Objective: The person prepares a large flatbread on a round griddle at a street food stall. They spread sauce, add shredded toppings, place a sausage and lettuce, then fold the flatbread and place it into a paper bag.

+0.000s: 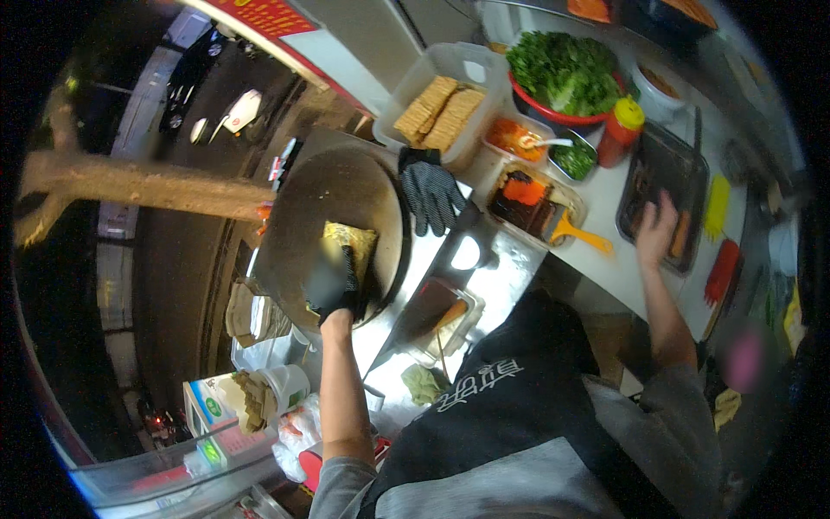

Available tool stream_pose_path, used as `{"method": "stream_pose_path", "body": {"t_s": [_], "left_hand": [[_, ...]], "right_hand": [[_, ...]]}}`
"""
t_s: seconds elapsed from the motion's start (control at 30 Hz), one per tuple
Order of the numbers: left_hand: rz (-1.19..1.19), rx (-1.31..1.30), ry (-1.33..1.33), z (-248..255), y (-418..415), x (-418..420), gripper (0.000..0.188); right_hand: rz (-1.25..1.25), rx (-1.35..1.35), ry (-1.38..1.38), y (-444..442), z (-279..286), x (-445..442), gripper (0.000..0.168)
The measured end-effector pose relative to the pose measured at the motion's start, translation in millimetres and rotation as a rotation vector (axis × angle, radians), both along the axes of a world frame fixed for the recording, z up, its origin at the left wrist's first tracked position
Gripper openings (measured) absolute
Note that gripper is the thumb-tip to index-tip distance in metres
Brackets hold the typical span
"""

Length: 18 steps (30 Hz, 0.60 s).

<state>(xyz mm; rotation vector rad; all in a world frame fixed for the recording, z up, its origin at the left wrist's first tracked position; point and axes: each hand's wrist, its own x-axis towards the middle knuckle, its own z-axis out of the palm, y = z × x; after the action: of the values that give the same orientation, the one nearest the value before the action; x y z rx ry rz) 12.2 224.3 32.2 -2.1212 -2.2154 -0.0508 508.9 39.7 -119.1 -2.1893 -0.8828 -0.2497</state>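
My left hand (pixel 331 282), in a dark dotted glove, is on a folded yellow egg pancake (pixel 356 239) lying on a round griddle (pixel 292 194). Blur over the glove hides whether its fingers grip the pancake. Bare, with fingers spread, my right hand (pixel 657 227) reaches over a dark rectangular tray (pixel 668 159). A sausage-like piece of food (pixel 681 233) lies in that tray beside my fingers. Between the griddle and the sauce tubs rests a second dotted glove (pixel 431 194), with no hand in it.
A clear plastic bin (pixel 390 120) holds fried crisp sheets (pixel 450 113). Lettuce (pixel 564 74) fills a red bowl, near a yellow-capped sauce bottle (pixel 619 133). A yellow-handled brush (pixel 580 235) leans in a sauce tub (pixel 577 198). Beyond the griddle are a tree trunk (pixel 149 185) and a street.
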Motion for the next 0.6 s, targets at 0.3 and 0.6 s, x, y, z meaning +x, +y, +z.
{"method": "stream_pose_path", "body": {"t_s": [0.3,0.6], "left_hand": [[-0.229,0.169,0.227,11,-2,-12,0.064],[-0.506,0.207,0.022,43,-77,11,0.053]], "right_hand": [[1.234,-0.137,0.878,43,-12,-238,0.03],[0.673,-0.106,0.739,83,-71,-292,0.042]]}}
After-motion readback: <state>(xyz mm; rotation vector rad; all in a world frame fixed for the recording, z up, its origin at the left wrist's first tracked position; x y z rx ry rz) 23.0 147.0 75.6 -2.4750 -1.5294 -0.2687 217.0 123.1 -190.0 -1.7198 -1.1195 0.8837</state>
